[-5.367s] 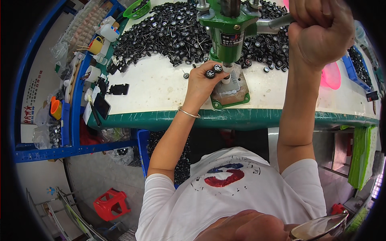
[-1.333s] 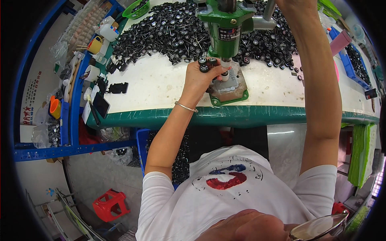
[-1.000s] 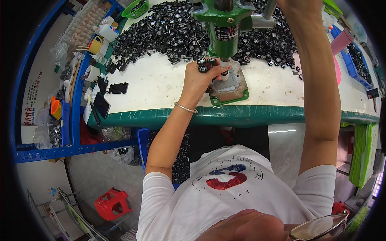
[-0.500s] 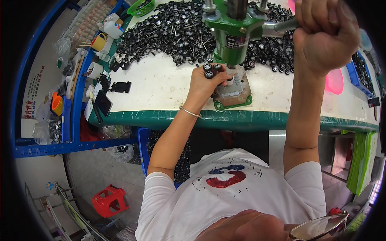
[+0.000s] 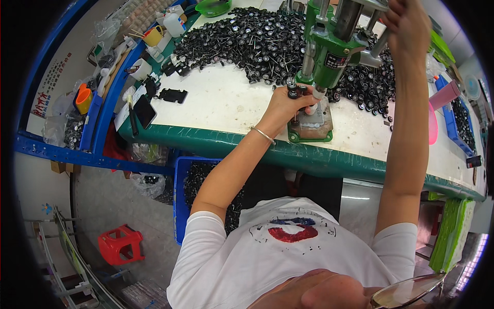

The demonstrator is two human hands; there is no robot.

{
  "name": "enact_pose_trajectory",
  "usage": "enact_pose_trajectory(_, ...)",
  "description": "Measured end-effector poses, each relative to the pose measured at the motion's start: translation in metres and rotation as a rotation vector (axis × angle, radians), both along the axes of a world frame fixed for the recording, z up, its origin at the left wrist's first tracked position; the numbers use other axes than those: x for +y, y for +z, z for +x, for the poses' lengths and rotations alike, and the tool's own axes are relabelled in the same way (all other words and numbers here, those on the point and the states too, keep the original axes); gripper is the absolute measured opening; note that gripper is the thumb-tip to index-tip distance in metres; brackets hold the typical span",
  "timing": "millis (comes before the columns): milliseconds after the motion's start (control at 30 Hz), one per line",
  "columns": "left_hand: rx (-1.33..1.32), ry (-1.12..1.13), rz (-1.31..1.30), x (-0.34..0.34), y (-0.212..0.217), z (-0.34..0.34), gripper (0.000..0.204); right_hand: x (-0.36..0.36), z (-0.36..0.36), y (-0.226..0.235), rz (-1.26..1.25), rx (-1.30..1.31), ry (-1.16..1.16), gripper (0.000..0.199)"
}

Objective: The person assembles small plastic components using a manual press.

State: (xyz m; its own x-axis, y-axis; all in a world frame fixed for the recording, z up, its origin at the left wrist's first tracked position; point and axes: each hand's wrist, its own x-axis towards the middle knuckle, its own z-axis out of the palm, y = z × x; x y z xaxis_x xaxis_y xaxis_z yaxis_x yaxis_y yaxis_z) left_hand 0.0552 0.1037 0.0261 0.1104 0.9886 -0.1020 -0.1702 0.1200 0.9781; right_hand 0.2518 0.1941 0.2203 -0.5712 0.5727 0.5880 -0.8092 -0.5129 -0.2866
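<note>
My left hand (image 5: pixel 282 110) is at the base of a green hand-lever press (image 5: pixel 332 62), its fingers closed around small black toy wheels (image 5: pixel 293 93) with silver hubs. Its thumb and fingertips sit beside the press's white tip (image 5: pixel 318 95), just over the metal base plate (image 5: pixel 315 123). What lies between the fingertips under that tip is largely hidden. Up at the right, my right hand (image 5: pixel 409 23) is wrapped round the press lever (image 5: pixel 381 44), which slants upward.
A large heap of black wheels on axles (image 5: pixel 252 44) spreads behind the press. At left lie a flat black plastic part (image 5: pixel 173 95) and a phone (image 5: pixel 144 111). To the right are a pink container (image 5: pixel 445 96) and a blue bin (image 5: pixel 458 121). A green edge (image 5: pixel 216 138) borders the table.
The view has shifted, so the press appears farther right. The lever has swung upward with my right hand on it. My left hand stays at the press base with the wheels.
</note>
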Motion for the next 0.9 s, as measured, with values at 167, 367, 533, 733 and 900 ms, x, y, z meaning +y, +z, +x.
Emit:
enact_pose_trajectory(167,-0.066,0.055,-0.057,0.002,-0.002,-0.017,0.026,0.048,-0.018,-0.002,0.084,-0.703,-1.142,0.028)
enact_pose_trajectory(367,0.652,-0.304,-0.236,-0.054,0.019,-0.127,0.021,-0.002,-0.011,-0.014,0.056,-1.032,-1.271,0.034)
enact_pose_trajectory(533,0.982,-0.320,-0.217,-0.135,-0.045,-0.250,0.037,0.006,0.068,-0.084,0.386,-1.359,-1.380,0.029)
enact_pose_trajectory(733,1.195,0.066,-0.357,-0.141,-0.039,-0.251,0.037,-0.011,0.106,-0.186,0.776,-1.850,-1.150,0.025)
enact_pose_trajectory(900,0.907,0.084,0.253,-0.055,-0.007,-0.143,0.028,-0.019,0.096,-0.236,1.067,-1.988,-1.301,0.026)
